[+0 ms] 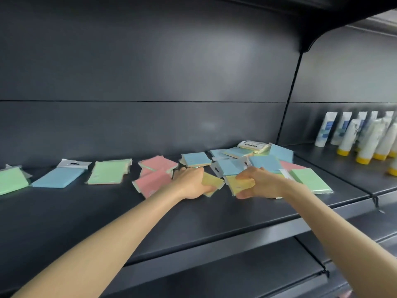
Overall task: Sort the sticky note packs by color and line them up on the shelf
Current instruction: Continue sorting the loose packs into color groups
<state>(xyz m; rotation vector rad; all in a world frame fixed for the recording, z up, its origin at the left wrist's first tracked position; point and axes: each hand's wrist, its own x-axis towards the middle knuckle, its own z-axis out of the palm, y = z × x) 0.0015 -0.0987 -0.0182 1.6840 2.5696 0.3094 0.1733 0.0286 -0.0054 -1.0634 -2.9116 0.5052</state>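
A dark grey shelf [96, 216] is seen from above, with sticky note packs lying flat along it. At the far left lies a green pack [11, 181], then a blue pack [58, 177], then a second green pack [107, 172], each apart from the next. Right of these, a few pink packs [154, 175] overlap in a loose cluster. The left hand [189, 181] curls its fingers round a yellow pack [213, 182] just right of the pink ones. Close beside it, the right hand [257, 182] grips a second yellow pack [241, 186] between thumb and fingers. Behind and right of both hands sits a mixed heap [247, 160], mostly blue, with a single pink pack [290, 165] and a third green pack [311, 180] at its right edge. On the neighbouring shelf, far right, stand white tubes [365, 138]. The sorting looks early. Colours alternate on the left, only pink seems gathered, the heap is unsorted, and nothing is lined up.
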